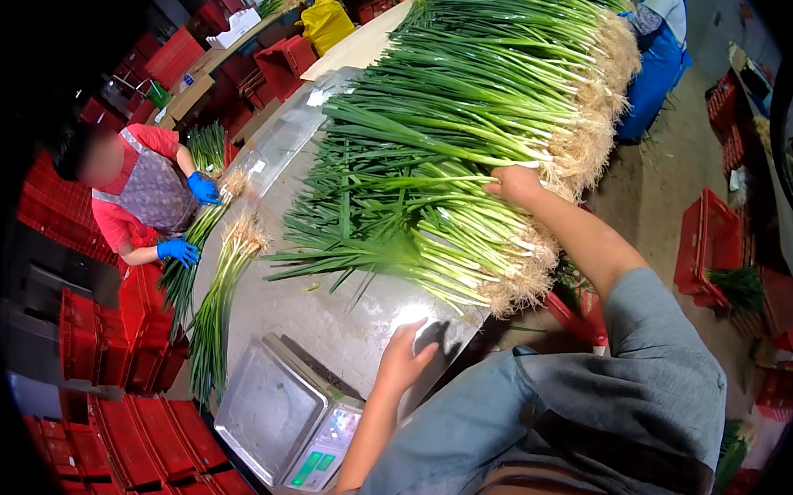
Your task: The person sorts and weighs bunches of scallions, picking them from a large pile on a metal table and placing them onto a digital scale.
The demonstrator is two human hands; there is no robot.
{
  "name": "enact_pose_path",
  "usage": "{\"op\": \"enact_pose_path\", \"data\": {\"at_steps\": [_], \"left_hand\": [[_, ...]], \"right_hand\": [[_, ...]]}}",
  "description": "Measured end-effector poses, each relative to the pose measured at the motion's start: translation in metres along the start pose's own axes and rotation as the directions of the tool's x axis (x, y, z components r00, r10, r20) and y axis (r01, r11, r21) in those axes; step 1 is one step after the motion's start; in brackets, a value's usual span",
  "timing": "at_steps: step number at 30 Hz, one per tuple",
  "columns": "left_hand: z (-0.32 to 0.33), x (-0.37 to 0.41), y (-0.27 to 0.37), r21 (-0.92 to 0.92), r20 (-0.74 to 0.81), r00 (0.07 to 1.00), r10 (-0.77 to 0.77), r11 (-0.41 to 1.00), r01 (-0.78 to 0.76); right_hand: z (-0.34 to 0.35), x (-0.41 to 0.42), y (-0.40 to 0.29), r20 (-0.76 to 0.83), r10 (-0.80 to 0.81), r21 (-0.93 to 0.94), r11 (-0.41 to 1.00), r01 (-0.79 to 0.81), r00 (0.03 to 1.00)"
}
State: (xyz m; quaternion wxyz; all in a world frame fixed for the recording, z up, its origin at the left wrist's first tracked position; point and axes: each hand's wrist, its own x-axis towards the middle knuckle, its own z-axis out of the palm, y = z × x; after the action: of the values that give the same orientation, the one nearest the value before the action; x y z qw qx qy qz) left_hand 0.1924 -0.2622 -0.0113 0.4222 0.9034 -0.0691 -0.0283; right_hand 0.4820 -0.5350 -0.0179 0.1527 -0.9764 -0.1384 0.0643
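Observation:
A long heap of spring onions (457, 123) covers much of the metal table (359, 319), green leaves to the left and pale roots (580, 136) to the right. My right hand (517, 184) reaches into the near part of this heap, its fingers closed around the white lower end of a few stalks. Closer to me, my left hand (404, 355) hovers by the table edge with thumb and fingers apart, holding nothing. Beside its forearm stands a weighing scale (274, 409) with a bare metal pan and a lit green display.
A bunch of spring onions (222, 292) lies left of the heap. Across the table a co-worker in blue gloves (179, 252) handles another bunch (206, 221). Red crates (151, 436) are stacked at lower left. Another person in a blue apron (650, 93) stands at the far right.

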Motion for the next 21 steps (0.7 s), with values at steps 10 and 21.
{"op": "enact_pose_path", "data": {"at_steps": [10,21], "left_hand": [[0.019,-0.028,-0.001,0.000,-0.021,0.993,-0.120,0.993,0.120],[0.017,-0.027,-0.032,-0.061,-0.056,0.975,-0.213,0.976,0.210]], "right_hand": [[0.003,0.039,0.035,-0.229,0.124,-0.170,0.971,-0.165,0.966],[-0.043,0.022,-0.021,-0.024,0.024,0.108,0.994,-0.021,0.999]]}}
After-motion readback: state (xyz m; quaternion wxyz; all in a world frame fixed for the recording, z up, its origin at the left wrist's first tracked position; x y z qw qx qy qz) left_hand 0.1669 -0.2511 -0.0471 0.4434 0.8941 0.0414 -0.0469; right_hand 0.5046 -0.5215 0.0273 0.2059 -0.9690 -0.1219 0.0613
